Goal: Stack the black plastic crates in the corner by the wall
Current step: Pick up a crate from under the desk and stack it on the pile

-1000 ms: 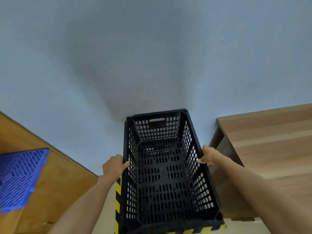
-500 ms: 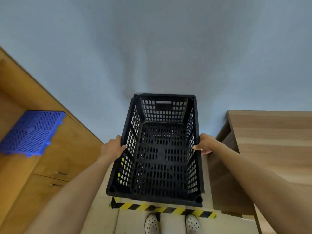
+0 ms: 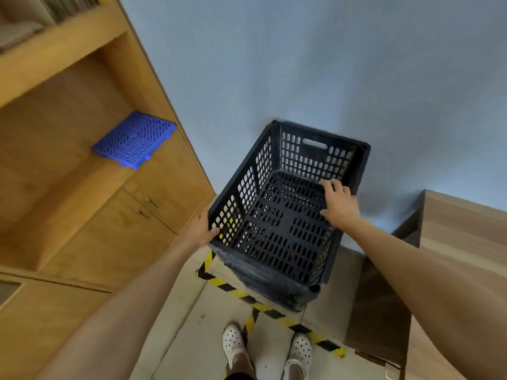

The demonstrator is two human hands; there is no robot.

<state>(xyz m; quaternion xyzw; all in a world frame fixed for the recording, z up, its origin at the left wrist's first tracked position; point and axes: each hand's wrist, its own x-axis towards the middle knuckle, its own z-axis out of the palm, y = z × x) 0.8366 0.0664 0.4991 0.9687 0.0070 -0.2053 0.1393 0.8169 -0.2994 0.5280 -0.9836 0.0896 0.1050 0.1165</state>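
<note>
A black perforated plastic crate point(image 3: 282, 223) hangs tilted in front of the blue wall, open side toward me, above the floor by the corner. My left hand point(image 3: 203, 229) grips its left rim near the front corner. My right hand point(image 3: 339, 204) lies over the right rim, fingers curled down inside the crate. The crate's dusty near end wall point(image 3: 263, 278) points at my feet. Whether another crate sits beneath it cannot be told.
A wooden cabinet point(image 3: 82, 187) fills the left, with a blue plastic grid point(image 3: 134, 139) on its shelf. A wooden table point(image 3: 461, 242) stands on the right. Yellow-black tape point(image 3: 274, 314) crosses the floor ahead of my white shoes point(image 3: 233, 344).
The crate has swung clockwise and tilted, its far end now pointing right. My right hand has shifted along the right rim toward the far end. The left hand keeps its grip.
</note>
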